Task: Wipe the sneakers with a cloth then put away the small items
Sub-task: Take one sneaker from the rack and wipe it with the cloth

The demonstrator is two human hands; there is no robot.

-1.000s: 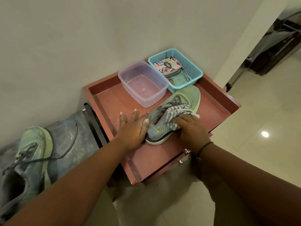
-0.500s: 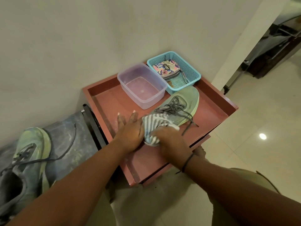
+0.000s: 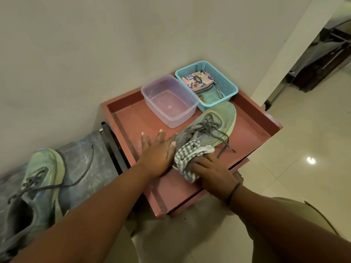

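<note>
Basically, the wipe was mid-stroke at the heel. Right hand (image 3: 210, 169) clutched the cloth (image 3: 188, 158), fingers curled round it, and pressed it onto the rear of the sneaker (image 3: 209, 126). Left hand (image 3: 157, 150) lay flat, fingers straight, bracing the sneaker's heel side against the desk (image 3: 133, 118).

Sneaker sat on the desk, toe just beside the basket (image 3: 228, 86) and near the tub (image 3: 169, 101).

Risks as I judged them:
- Brace was only a flat palm, no real grip. A hard stroke toward the toe could slide the sneaker into the basket or tub and shove them around.
- Loose lace (image 3: 225, 147) trailed near the cloth; it could snag and drag the sneaker.
- Right hand worked close to the desk's front edge; the cloth could slip off there.
- Second sneaker (image 3: 41, 179) sat well apart on the left, looked unwiped; the pouch (image 3: 197, 80) was in the basket.
</note>
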